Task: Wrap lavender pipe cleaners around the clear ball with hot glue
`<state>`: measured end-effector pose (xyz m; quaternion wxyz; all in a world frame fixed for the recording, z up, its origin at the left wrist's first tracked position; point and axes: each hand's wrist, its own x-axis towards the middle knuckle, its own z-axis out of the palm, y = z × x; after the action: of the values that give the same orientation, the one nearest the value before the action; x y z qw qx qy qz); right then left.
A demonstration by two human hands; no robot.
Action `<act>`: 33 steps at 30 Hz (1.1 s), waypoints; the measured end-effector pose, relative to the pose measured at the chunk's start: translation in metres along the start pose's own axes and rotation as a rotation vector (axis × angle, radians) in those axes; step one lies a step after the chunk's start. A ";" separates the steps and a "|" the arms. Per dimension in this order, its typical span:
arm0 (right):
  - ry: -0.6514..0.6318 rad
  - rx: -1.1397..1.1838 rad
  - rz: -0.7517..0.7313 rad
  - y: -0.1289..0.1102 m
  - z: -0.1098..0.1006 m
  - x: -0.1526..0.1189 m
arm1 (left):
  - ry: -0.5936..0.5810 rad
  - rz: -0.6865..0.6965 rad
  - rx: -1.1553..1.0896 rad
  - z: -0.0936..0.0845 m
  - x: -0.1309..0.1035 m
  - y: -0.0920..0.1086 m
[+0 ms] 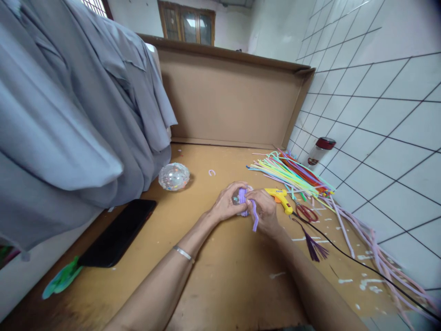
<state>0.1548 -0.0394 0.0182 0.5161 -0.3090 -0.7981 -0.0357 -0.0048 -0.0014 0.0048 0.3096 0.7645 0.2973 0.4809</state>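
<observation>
From my feed: left hand [228, 202] curls closed around the small purple fuzzy-wrapped piece [242, 196] above the tan tabletop [213, 271]; right hand [265, 210] pinches its dangling purple fuzzy strand [255, 217]. I'd brace left, lay coils snug.

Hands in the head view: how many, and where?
2. The left hand holds the purple-wrapped piece from its left; the right hand is at its right side, beside the hanging purple strand. No others show.
</observation>
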 end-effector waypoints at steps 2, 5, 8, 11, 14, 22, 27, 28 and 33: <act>0.002 0.004 0.004 0.001 0.001 -0.001 | -0.003 0.031 -0.002 0.000 0.000 -0.003; 0.004 0.003 0.008 0.001 0.001 -0.001 | 0.007 0.059 -0.002 0.000 0.001 -0.004; 0.005 0.006 0.017 0.000 0.000 -0.001 | 0.005 0.050 0.009 0.001 0.000 -0.003; -0.001 0.010 0.023 0.000 -0.001 0.000 | 0.016 0.002 0.014 0.001 -0.001 -0.001; 0.002 0.011 0.009 0.000 -0.001 0.000 | 0.015 0.022 0.010 0.001 -0.001 -0.001; 0.017 0.019 0.039 -0.003 -0.002 0.001 | -0.007 0.088 -0.021 0.000 0.001 -0.002; 0.023 0.014 0.038 -0.003 -0.002 0.001 | -0.042 0.095 -0.013 -0.002 0.001 -0.004; 0.022 0.017 0.038 -0.002 -0.002 0.001 | -0.053 0.096 -0.005 -0.003 0.001 -0.005; 0.027 0.036 0.043 -0.001 -0.004 0.002 | -0.101 0.099 0.056 -0.004 0.001 -0.006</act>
<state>0.1569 -0.0411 0.0225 0.5329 -0.3164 -0.7847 -0.0143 -0.0092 0.0036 0.0020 0.2784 0.8100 0.2565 0.4480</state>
